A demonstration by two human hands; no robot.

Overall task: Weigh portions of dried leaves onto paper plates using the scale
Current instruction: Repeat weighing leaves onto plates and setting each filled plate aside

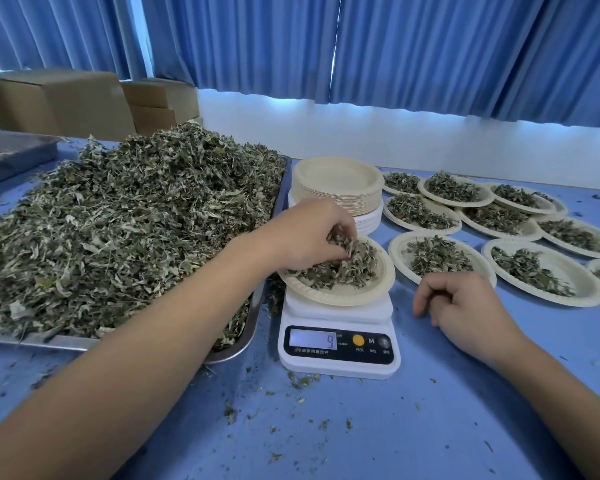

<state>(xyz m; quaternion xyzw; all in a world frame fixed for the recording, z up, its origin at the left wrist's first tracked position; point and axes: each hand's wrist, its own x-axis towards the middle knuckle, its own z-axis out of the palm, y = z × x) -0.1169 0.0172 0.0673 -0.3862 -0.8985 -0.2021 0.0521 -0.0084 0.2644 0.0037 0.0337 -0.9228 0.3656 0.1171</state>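
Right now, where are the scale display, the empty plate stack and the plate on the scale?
scale display (312, 339): head view, lit screen.
empty plate stack (354, 202): head view, stacked edges.
plate on the scale (343, 297): head view, bare front rim.

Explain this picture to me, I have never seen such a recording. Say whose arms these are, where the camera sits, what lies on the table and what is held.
No machine here: a person works with two bare hands, and the single picture comes from a camera worn on their head, looking forward and down. On the blue table, a metal tray at the left holds a big heap of dried leaves. In the middle a white scale carries a paper plate with leaves in it; its display shows 9. Behind it stands a stack of empty plates, and to the right lie filled plates. The left hand grips a clump of leaves over the plate on the scale. The right hand rests on the table, fingers loosely curled, holding nothing.
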